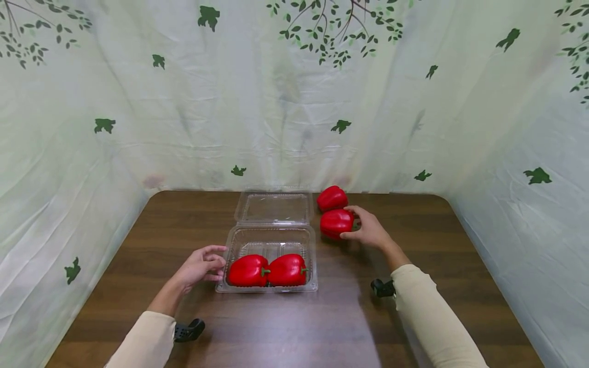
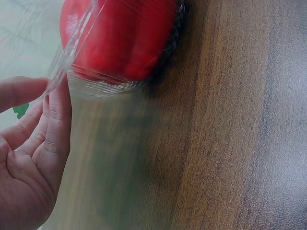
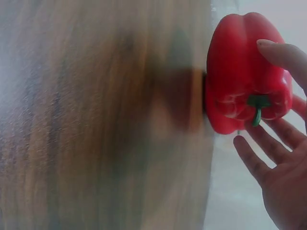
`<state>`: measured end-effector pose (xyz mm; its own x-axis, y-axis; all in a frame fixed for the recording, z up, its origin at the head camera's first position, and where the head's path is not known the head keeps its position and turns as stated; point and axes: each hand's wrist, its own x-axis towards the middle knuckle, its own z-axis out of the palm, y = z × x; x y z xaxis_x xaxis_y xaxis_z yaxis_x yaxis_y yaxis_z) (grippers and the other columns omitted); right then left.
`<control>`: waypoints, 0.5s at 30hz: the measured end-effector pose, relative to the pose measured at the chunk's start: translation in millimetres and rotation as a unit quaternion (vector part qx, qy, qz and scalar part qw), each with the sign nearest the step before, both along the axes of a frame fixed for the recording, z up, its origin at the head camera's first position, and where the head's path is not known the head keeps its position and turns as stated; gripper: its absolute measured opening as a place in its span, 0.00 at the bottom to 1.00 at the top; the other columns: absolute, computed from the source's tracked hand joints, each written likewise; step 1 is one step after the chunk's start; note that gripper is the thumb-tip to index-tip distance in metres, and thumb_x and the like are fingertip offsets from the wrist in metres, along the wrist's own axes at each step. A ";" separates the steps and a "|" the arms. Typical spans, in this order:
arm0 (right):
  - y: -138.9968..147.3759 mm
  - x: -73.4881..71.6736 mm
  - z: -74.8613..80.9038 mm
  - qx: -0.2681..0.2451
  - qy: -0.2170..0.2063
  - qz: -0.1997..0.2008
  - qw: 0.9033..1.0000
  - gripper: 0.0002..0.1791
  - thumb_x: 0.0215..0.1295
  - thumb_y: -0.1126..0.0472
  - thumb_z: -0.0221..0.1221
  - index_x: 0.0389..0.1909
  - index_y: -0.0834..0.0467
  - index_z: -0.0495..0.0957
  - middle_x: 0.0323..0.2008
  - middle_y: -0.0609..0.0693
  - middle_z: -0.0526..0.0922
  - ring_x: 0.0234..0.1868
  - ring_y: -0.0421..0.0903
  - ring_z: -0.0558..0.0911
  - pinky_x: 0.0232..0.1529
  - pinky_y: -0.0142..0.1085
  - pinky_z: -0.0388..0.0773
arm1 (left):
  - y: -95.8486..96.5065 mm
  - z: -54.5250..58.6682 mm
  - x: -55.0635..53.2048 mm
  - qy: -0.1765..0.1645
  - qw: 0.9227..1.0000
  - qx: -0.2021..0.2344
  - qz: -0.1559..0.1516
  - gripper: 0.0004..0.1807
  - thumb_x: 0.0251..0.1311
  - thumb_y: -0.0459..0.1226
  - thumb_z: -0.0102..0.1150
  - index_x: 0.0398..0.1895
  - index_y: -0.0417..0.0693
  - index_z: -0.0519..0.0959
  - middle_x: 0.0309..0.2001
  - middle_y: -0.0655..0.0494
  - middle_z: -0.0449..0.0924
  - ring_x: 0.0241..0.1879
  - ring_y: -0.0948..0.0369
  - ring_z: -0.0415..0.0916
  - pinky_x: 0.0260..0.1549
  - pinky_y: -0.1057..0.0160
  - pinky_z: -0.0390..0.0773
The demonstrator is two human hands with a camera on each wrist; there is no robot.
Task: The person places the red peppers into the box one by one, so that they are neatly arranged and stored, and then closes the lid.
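A clear plastic clamshell container (image 1: pixel 270 235) lies with its lid folded back on the wooden table. Two red bell peppers (image 1: pixel 248 271) sit side by side along its near edge, green stems pointing right. At the container's left side, my left hand (image 1: pixel 202 266) pinches the rim between thumb and fingers, as the left wrist view shows. My right hand (image 1: pixel 365 228) holds another red bell pepper (image 3: pixel 247 62) by its stem end, thumb on one side and fingers around the other. Just behind that one is one more red bell pepper (image 1: pixel 332 198), to the right of the lid (image 1: pixel 276 208).
The brown table (image 1: pixel 349 317) has rounded far corners. A pale curtain (image 1: pixel 285 102) printed with leaves and branches surrounds its back and sides. Black straps with camera mounts (image 1: pixel 189 330) sit on both wrists.
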<state>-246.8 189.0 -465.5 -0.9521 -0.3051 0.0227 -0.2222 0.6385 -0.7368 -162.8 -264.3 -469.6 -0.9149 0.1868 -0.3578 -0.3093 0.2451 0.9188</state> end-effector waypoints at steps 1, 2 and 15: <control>-0.6 0.4 1.5 -0.004 0.001 -0.002 1.000 0.41 0.51 0.56 0.71 0.64 0.59 0.64 0.58 0.59 0.72 0.53 0.59 0.74 0.48 0.50 0.79 | -0.2 -0.2 0.2 0.000 1.000 0.000 0.000 0.27 0.67 0.30 0.53 0.66 0.32 0.59 0.36 0.49 0.78 0.30 0.57 0.77 0.33 0.60 0.84; -1.3 0.8 3.2 -0.009 0.003 -0.003 1.000 0.41 0.50 0.56 0.72 0.64 0.59 0.64 0.58 0.59 0.72 0.53 0.59 0.74 0.48 0.49 0.80 | -0.4 -0.4 0.4 0.000 1.000 0.000 0.000 0.27 0.67 0.30 0.53 0.66 0.32 0.59 0.36 0.49 0.78 0.30 0.57 0.77 0.33 0.60 0.84; -17.9 5.3 21.6 -0.051 0.018 0.000 0.999 0.41 0.52 0.58 0.71 0.66 0.61 0.64 0.60 0.61 0.70 0.53 0.63 0.76 0.45 0.49 0.81 | -1.3 -0.8 0.2 0.001 1.000 0.009 -0.001 0.27 0.66 0.30 0.53 0.66 0.31 0.59 0.36 0.50 0.78 0.30 0.58 0.77 0.33 0.61 0.84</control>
<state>-241.5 171.1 -443.9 -0.9500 -0.2998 0.0874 -0.2494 0.5601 -0.7900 -162.6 -265.5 -470.3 -0.9155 0.1952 -0.3518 -0.3061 0.2294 0.9239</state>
